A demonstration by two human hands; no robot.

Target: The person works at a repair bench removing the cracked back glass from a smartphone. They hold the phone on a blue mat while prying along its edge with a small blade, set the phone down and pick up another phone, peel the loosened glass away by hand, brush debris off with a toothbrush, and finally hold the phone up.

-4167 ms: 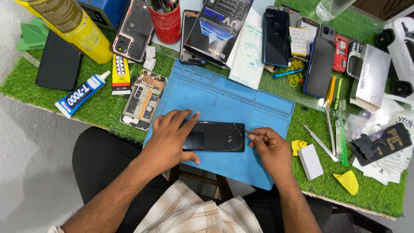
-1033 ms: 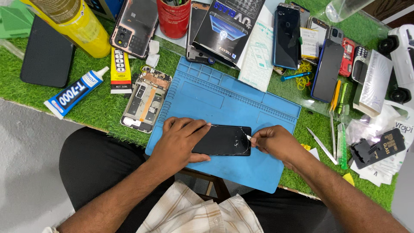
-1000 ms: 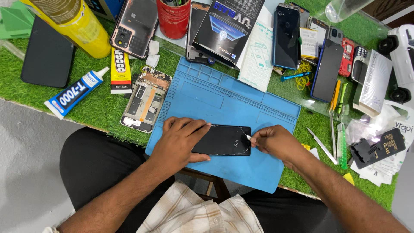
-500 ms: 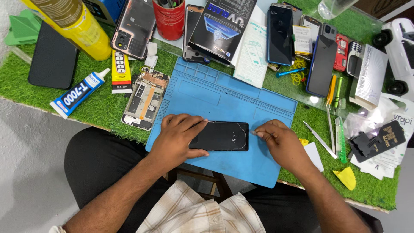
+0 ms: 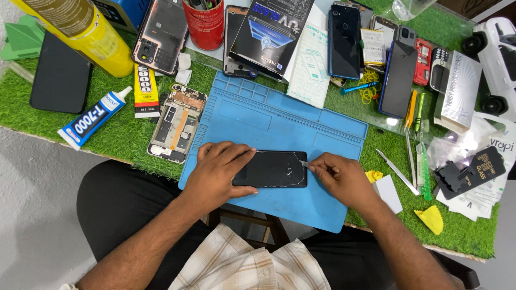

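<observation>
A black smartphone with a cracked screen lies flat on the blue repair mat. My left hand presses down on the phone's left end, fingers spread over it. My right hand pinches a small thin metal tool whose tip touches the phone's upper right corner, where the cracks are.
The mat sits on green artificial turf. Around it are an opened phone frame, glue tubes, a yellow bottle, a red cup, several phones, tweezers, yellow picks and a white toy car.
My right hand went from resting on the phone's right end to pinching a thin tool at its upper right corner. My left hand stays pressed on the left end. The camera shifted slightly.
</observation>
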